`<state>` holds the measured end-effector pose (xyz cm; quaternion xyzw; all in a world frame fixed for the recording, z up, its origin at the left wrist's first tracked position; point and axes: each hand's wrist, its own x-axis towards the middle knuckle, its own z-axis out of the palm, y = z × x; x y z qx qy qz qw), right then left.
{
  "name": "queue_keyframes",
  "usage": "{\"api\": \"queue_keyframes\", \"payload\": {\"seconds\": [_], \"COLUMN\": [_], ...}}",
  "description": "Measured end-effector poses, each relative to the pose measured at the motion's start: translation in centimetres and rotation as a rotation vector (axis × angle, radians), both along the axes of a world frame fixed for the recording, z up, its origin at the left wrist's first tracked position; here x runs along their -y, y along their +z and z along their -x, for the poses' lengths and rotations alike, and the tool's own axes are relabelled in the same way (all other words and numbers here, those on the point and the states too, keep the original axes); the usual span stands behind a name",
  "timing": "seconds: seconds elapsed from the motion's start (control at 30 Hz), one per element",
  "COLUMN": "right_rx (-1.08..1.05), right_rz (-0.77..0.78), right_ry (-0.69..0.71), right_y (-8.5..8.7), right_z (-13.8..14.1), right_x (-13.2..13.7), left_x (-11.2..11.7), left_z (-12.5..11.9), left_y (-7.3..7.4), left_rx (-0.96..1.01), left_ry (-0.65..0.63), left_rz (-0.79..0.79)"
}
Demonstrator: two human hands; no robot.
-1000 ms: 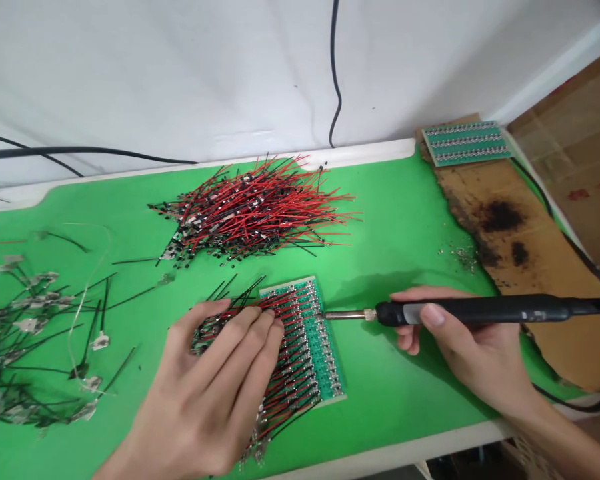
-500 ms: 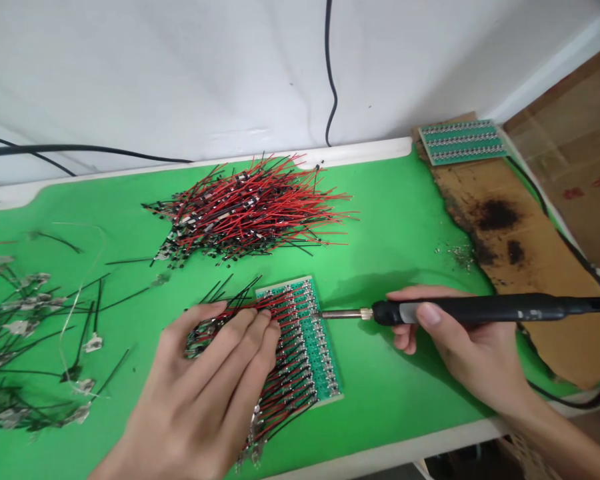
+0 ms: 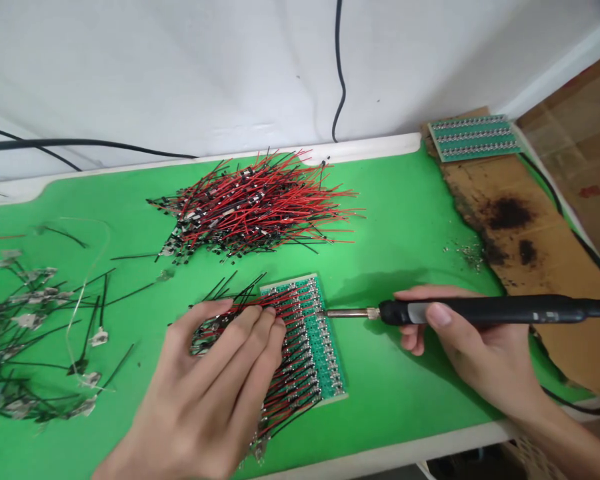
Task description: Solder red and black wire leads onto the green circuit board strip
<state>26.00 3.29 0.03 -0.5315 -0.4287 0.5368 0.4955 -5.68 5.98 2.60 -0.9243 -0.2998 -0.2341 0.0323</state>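
My right hand [image 3: 473, 350] is closed around the black handle of a soldering iron [image 3: 445, 311], which lies nearly level and points left. The iron's tip touches, or nearly touches, the upper right part of a green circuit board [image 3: 330, 353] on the mat. Rows of silver solder pads cover the board, and many red wires [image 3: 297, 363] run onto it from the left. Over the board's left side is my left hand [image 3: 215, 380], its fingers bent and pressed together at a red wire near the upper rows. The fingertips partly hide what they pinch.
Behind the board lies a heap of red and black wires [image 3: 260, 203]. Loose black leads with clear connectors [image 3: 27, 321] are scattered at left. At right, scorched cardboard [image 3: 560, 267] carries a second green board [image 3: 475, 138]. Solder bits [image 3: 470, 253] lie beside it.
The whole view has shifted slightly, so everything appears a little farther right. Both hands keep their grips, and the iron's tip stays at about the same part of the board.
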Motion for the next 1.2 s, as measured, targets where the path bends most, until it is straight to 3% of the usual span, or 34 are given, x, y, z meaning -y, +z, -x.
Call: {"api": "queue_keyframes", "payload": {"seconds": [1.2], "right_rx": [-0.001], "right_rz": [0.046], "right_ry": [-0.012], "right_y": [0.14], "right_z": [-0.07], "right_x": [0.20], "left_x": [0.11], "left_z": [-0.13], "left_y": [0.32], "left_rx": [-0.043], "left_ry": [-0.033], "left_rz": [-0.021]}}
